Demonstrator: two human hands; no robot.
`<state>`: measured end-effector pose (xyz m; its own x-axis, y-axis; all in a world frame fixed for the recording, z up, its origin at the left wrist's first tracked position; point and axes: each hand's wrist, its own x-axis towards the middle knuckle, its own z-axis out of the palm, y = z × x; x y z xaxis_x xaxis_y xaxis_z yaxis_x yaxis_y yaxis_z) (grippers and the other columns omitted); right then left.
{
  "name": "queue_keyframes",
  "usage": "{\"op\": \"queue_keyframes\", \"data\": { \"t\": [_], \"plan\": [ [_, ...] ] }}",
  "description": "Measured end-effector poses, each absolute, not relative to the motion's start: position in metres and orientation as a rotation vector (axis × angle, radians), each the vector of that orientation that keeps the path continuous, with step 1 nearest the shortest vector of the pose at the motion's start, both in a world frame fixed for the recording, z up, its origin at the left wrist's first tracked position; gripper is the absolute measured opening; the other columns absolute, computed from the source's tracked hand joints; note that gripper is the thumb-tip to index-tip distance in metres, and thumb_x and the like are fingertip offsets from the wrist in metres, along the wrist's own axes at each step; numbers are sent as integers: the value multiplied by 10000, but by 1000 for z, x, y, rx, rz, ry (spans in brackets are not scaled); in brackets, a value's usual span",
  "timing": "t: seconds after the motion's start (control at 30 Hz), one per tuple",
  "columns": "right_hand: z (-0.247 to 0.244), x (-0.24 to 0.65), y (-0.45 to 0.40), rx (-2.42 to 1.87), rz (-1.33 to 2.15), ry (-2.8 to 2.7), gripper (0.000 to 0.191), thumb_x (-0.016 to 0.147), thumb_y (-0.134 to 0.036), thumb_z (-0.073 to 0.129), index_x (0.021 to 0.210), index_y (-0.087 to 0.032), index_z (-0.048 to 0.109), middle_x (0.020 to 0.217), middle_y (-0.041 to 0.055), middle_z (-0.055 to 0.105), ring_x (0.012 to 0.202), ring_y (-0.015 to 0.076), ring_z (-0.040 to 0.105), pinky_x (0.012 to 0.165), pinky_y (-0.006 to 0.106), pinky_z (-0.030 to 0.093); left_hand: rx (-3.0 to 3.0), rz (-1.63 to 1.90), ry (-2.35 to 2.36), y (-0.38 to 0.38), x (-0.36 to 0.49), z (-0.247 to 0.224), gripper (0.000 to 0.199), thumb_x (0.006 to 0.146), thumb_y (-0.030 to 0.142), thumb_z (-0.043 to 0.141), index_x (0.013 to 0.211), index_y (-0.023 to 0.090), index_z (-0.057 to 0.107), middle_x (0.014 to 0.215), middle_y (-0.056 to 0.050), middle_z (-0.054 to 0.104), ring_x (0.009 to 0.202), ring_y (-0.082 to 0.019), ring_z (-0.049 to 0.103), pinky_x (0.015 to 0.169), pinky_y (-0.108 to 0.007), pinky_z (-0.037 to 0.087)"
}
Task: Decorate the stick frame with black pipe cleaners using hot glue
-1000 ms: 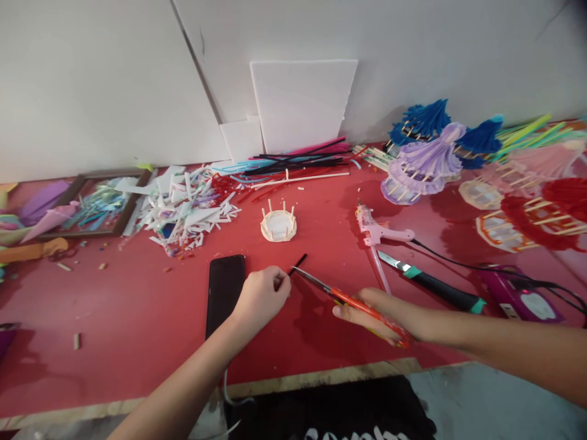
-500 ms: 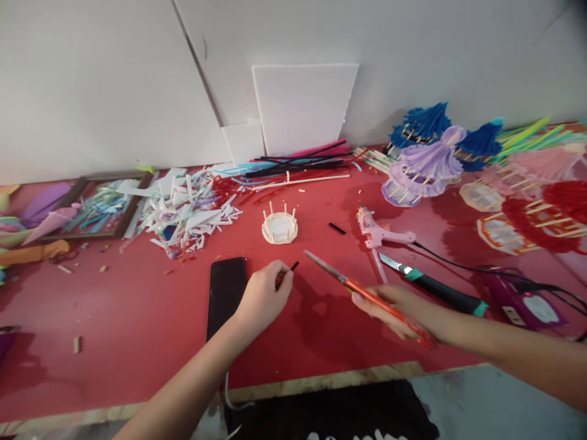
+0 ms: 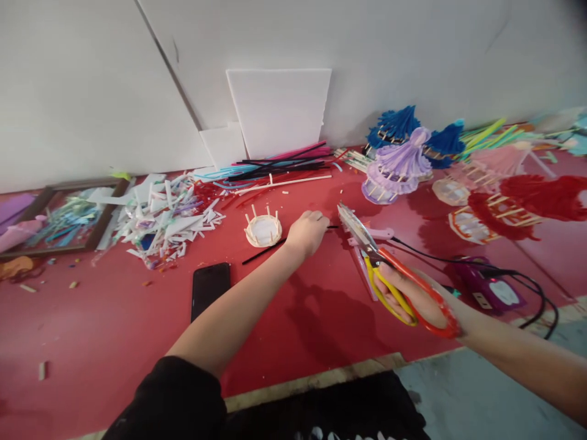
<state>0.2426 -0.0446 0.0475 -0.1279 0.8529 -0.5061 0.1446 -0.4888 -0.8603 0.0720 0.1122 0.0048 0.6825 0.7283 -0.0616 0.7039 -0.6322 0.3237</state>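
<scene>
My left hand [image 3: 309, 233] is closed, knuckles up, just right of a small round cream base [image 3: 263, 232] with short upright pegs around its rim. A thin black strip [image 3: 261, 253] shows left of my wrist, and a short black end sticks out past my fingertips. Whether the two are one piece is hidden by the hand. In my right hand [image 3: 403, 293] is a pair of scissors [image 3: 360, 231], one handle loop orange-red and the other yellow. The loops are spread, and the blades point up and left, close to the black end.
A pink glue gun [image 3: 381, 233] lies behind the scissors, its cord running to a purple box [image 3: 486, 290]. A phone [image 3: 211, 287] lies left of my forearm. White scraps [image 3: 169, 214] are heaped at the back left; yarn-topped models [image 3: 403, 165] stand at the right.
My left hand has moved up and right from beside the phone. The scissors have turned, and their handles now show spread apart. A longer black strip now appears beside the base. The view has shifted right.
</scene>
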Motion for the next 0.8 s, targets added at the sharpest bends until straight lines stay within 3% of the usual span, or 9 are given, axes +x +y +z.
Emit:
{"op": "queue_keyframes", "data": {
  "t": [0.33,0.47,0.57,0.67,0.8],
  "plan": [
    [52,231,-48,-1703,1869,-1129,666,673,-872,461,610,-211,412,431,-86,361,322,45,320,354,203,233,2375,-54,1313,52,29,27,343,917,342,580,1215,172,574,1225,-98,604,1027,-221,623,859,-438,542],
    [53,223,-49,-1680,1921,-1086,663,650,-870,494,615,-215,395,443,-94,364,324,38,294,362,211,222,2244,69,1400,28,19,52,208,968,258,470,1039,154,636,996,-67,684,891,-184,654,793,-362,537],
    [50,221,-51,-1670,1904,-1096,655,661,-864,491,622,-217,393,450,-94,349,352,48,295,379,218,236,2129,196,1445,21,9,64,253,976,209,383,985,184,635,875,-39,713,763,-155,665,688,-270,508],
    [42,224,-57,-1686,1927,-1120,645,689,-849,483,622,-212,409,470,-86,342,374,56,318,393,226,255,2032,273,1468,18,-4,63,274,954,150,344,1021,185,607,848,-17,727,681,-130,658,632,-233,489],
    [28,231,-67,-1778,1958,-1069,613,693,-816,526,644,-212,434,476,-76,368,369,67,360,385,225,275,2011,296,1474,10,-18,45,220,939,161,378,1009,186,586,877,-28,714,754,-154,668,688,-260,498]
  ]
}}
